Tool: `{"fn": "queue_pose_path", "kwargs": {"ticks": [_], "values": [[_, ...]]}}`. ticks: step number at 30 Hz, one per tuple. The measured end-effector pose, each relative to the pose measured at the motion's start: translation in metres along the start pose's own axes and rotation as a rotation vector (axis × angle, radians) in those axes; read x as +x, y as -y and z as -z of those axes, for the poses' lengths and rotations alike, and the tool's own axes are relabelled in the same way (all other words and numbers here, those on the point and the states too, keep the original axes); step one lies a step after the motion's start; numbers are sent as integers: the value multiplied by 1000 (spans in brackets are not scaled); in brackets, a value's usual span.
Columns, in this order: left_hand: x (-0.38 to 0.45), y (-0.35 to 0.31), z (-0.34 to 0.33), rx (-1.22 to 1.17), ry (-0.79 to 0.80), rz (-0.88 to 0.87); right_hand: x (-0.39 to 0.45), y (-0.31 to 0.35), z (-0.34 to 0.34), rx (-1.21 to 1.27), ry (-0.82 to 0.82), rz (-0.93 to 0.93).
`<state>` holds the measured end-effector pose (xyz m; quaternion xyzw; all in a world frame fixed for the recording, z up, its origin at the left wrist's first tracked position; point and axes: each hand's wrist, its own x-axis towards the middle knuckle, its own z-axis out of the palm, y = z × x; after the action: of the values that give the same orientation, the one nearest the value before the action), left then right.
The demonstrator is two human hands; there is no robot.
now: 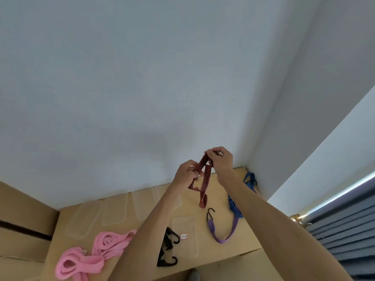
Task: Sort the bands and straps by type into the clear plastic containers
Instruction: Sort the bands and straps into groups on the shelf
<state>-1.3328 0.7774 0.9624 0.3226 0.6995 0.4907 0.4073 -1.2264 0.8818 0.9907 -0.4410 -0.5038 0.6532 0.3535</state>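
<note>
A red striped strap [203, 186] hangs folded in the air above the table. My left hand [187, 174] pinches it partway down, and my right hand [220, 161] grips its upper end, where a dark hook shows. On the wooden table [211, 254] lie a purple strap with a black hook [223, 232], a blue striped strap [235, 205], a black hooked strap [167, 250] and pink bands [97, 252]. Several clear plastic containers [113, 209] stand along the wall. One more clear container [185, 236] with a small label sits near the table's middle.
A white wall rises behind the table and meets a second wall at the right corner. Cardboard boxes [22, 218] stand at the left. Grey curtain folds [345, 226] hang at the far right. A shoe tip [193, 275] shows below the table's front edge.
</note>
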Motion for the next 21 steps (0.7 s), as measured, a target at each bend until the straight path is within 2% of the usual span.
{"fn": "queue_pose_path", "kwargs": {"ticks": [3,5,7,9,13,16,18,21], "values": [[-9,-10,-2,90,-29,0,-5,10,-3,-17,55,47],[-18,-18,-7,49,26,16,-11,18,-6,43,92,31],[-30,-20,-16,30,79,43,-17,28,-5,116,89,-2],[-43,-14,-27,61,59,76,-21,35,0,178,67,-16],[-66,0,-36,44,-170,97,-23,30,25,193,-61,-47],[-82,-3,-41,74,-334,-8,-26,9,54,144,-170,-155],[-88,-13,-42,109,-357,-84,-29,-5,70,59,-110,-263],[-92,-31,-43,219,-318,-180,-39,-15,79,-217,104,-452]]}}
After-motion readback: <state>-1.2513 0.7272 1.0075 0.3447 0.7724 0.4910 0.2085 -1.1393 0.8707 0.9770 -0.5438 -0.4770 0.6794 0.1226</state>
